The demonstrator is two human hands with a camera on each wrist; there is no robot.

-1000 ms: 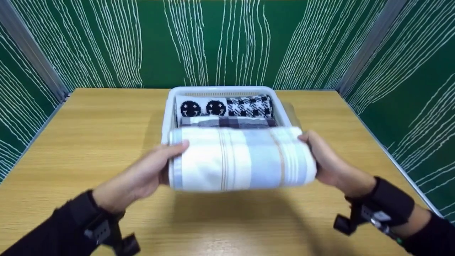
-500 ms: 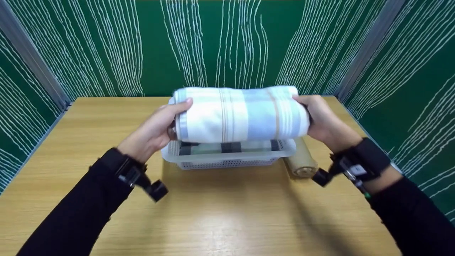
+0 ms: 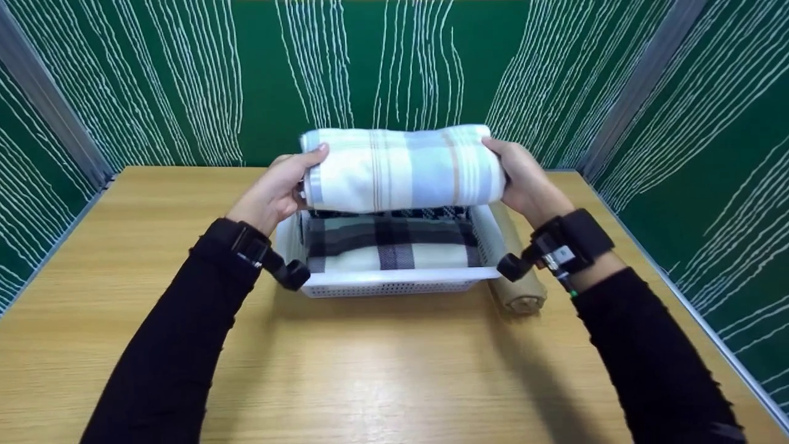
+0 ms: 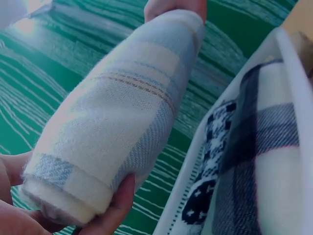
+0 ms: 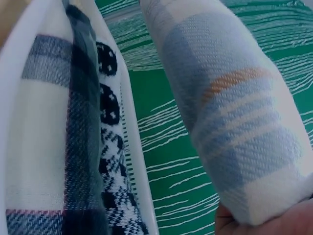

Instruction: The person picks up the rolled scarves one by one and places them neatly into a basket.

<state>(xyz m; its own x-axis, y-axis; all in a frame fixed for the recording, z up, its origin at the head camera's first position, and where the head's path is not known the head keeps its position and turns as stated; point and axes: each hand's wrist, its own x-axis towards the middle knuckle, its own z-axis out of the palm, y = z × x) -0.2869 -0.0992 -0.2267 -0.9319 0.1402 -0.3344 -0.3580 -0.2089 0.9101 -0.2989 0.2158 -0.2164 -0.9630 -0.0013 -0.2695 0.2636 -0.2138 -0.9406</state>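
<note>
A rolled plaid scarf (image 3: 394,169), white and light blue with thin tan stripes, is held up level above the back of a white plastic basket (image 3: 394,280). My left hand (image 3: 277,182) grips its left end, thumb on top; the left wrist view shows fingers curled under that end. At the other end my right hand (image 3: 524,176) grips the roll, its thumb over the near face. Inside the basket lies a dark-and-cream checked scarf (image 3: 394,243). Behind it is a black-and-white patterned knit roll (image 5: 110,147), mostly hidden in the head view.
Against the basket's right side lies a tan fabric roll (image 3: 524,296) on the wooden table (image 3: 382,370). Green walls (image 3: 271,74) with white wavy lines stand behind and at both sides. Grey metal posts mark the back corners.
Both hands have carried the rolled scarf forward, from in front of the basket to above its back. The checked scarf and the tan roll now show more fully.
</note>
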